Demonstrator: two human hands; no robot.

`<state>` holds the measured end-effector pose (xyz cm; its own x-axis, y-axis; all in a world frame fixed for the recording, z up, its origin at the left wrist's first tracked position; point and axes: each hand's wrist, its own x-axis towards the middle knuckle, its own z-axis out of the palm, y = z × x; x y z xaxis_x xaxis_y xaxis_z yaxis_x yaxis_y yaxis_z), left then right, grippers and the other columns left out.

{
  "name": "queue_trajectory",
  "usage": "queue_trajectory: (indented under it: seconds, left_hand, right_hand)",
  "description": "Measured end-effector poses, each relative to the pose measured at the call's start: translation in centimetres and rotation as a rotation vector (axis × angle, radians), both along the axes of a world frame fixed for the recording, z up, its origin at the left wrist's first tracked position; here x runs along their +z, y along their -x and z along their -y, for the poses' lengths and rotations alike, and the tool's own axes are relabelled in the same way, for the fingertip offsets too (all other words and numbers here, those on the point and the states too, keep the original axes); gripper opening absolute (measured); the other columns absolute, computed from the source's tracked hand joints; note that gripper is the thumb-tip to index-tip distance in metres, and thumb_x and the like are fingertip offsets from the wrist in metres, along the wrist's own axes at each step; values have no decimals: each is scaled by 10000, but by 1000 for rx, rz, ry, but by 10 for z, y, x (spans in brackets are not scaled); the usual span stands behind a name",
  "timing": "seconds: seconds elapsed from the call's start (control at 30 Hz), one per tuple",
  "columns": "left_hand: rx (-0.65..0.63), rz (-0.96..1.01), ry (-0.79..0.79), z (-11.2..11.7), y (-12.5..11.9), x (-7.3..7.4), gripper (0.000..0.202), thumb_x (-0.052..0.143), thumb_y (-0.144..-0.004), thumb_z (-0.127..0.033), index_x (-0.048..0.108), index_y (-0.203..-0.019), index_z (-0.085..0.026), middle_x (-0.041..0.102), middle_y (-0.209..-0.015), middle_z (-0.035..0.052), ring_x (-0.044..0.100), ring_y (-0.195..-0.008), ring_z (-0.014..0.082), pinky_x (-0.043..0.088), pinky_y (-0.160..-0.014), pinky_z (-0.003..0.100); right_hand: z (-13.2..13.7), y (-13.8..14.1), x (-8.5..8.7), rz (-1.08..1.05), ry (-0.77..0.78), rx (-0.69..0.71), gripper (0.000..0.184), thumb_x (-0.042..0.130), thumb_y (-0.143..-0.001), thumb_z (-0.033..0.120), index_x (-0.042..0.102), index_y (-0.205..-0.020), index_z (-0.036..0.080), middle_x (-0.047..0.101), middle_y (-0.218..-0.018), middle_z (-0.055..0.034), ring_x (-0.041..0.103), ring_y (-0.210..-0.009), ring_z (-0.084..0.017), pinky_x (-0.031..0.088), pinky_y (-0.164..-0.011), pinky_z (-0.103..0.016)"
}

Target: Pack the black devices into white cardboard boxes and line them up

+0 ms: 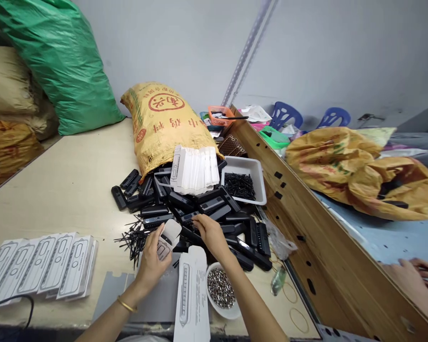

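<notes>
My left hand (152,262) is closed around a small white printed carton (167,240), tilted with its end flap open toward the pile. Over the heap of black plastic cases (211,205), my right hand (211,231) has its fingers pinched at the end of one black case (189,218). A flat white carton (191,299) with a line drawing lies between my forearms. Just left of my right forearm is a white bowl (224,311) of small metal parts. Thin black sticks (132,240) are scattered beside my left hand.
A stack of folded white cartons (196,171) lies against a yellow woven sack (167,128). Beside it stands a grey bin (259,183) of black sticks. Packed white boxes (43,266) lie left. A wooden partition (306,237) borders the right; beyond it shows another person's hand (413,285).
</notes>
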<state>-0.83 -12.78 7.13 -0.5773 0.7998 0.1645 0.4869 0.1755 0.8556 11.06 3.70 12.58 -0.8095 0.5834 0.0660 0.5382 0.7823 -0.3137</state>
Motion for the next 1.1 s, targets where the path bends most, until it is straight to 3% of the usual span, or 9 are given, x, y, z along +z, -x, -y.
queue_trajectory:
  seconds: [0.13, 0.23, 0.37, 0.47, 0.53, 0.6, 0.73, 0.9, 1.1]
  left_hand:
    - [-48, -51, 2, 0, -2, 4, 709, 515, -721, -123, 272, -1375, -249, 471, -1271, 82, 422, -1207, 221, 364, -1011, 421]
    - [-100, -20, -14, 1, -4, 5, 717, 521, -721, -115, 265, -1376, -257, 450, -1310, 74, 398, -1236, 216, 341, -1032, 422]
    - [-64, 76, -73, 4, -8, 0, 667, 530, -723, -116, 293, -1335, -235, 435, -1331, 90, 398, -1249, 212, 331, -1042, 420]
    - [-151, 67, -130, 5, -10, -4, 464, 526, -697, -72, 462, -1129, -229, 471, -1291, 81, 409, -1238, 207, 332, -1043, 409]
    - [-208, 100, -148, 4, -9, -4, 396, 537, -699, -75, 475, -1062, -220, 433, -1338, 90, 375, -1269, 214, 307, -1060, 414]
    - [-202, 229, -153, 3, -5, -1, 495, 549, -739, -126, 371, -1193, -212, 368, -1394, 130, 382, -1271, 216, 320, -1053, 418]
    - [-151, 444, -138, 1, -1, 5, 631, 472, -847, -238, 100, -1356, -221, 325, -1418, 172, 430, -1240, 194, 370, -1022, 398]
    - [-142, 397, -116, 1, -4, 0, 657, 543, -800, -232, 147, -1323, -214, 332, -1404, 165, 356, -1293, 213, 308, -1064, 427]
    - [-157, 259, -80, -4, -3, 4, 514, 518, -790, -199, 240, -1222, -179, 463, -1287, 167, 499, -1153, 188, 410, -968, 348]
  right_hand:
    - [23, -12, 32, -124, -48, 225, 255, 388, -867, 94, 607, -817, 215, 581, -777, -37, 524, -722, -160, 381, -570, -237]
    - [38, -7, 35, -132, -17, 384, 217, 452, -833, 72, 613, -844, 218, 561, -742, -32, 506, -723, -167, 398, -586, -247]
    - [47, 7, 7, -416, 219, 96, 342, 539, -829, 243, 482, -1165, 221, 554, -930, -49, 533, -770, -167, 457, -666, -280]
    - [58, 25, -24, -662, 507, -83, 251, 496, -847, 325, 501, -1056, 186, 568, -865, -41, 557, -711, -165, 474, -644, -289]
    - [73, 37, -41, -791, 576, -192, 189, 435, -878, 338, 521, -948, 185, 574, -809, -34, 565, -707, -174, 475, -646, -302]
    - [90, 45, -50, -884, 485, -249, 189, 424, -884, 339, 542, -894, 192, 581, -849, -53, 570, -789, -201, 473, -710, -344]
    - [109, 48, -51, -891, 306, -109, 149, 454, -874, 290, 581, -865, 212, 576, -985, -89, 545, -955, -234, 453, -802, -403]
    - [102, 44, -47, -872, 288, -207, 149, 425, -894, 246, 565, -931, 213, 600, -904, -65, 573, -856, -194, 482, -750, -364]
    - [102, 41, -67, -898, 105, 49, 227, 450, -875, 205, 574, -1065, 222, 585, -1111, -94, 514, -1083, -246, 429, -896, -463]
